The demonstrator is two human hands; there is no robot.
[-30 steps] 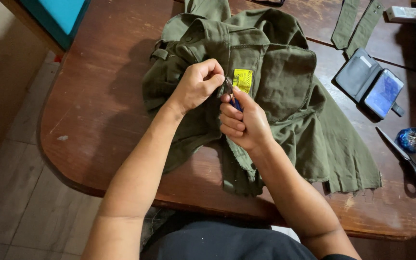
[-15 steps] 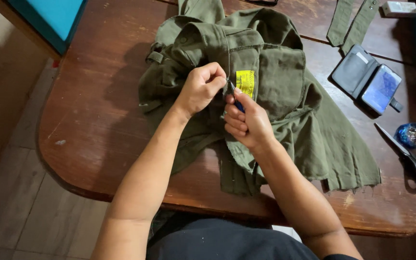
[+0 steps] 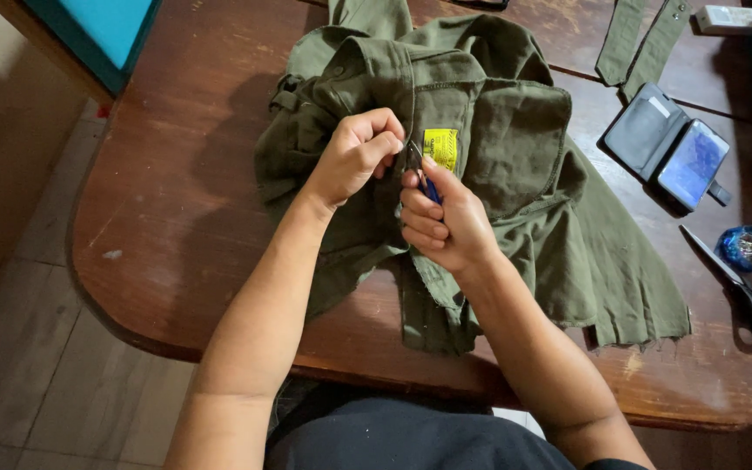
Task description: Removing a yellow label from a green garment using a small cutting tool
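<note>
**Hands at the garment seam**

My left hand (image 3: 354, 157) pinches the olive garment (image 3: 515, 174) on the table (image 3: 176, 200); my right hand (image 3: 446, 222) grips a blue-handled tool (image 3: 422, 178) beside the yellow label (image 3: 439, 148). Scissors (image 3: 737, 283), a phone case (image 3: 668, 148) and fabric strips (image 3: 641, 39) lie right, apart.

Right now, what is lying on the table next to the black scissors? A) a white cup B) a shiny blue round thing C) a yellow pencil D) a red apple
B: a shiny blue round thing lies just beside the black scissors near the right edge of the wooden table.
</note>
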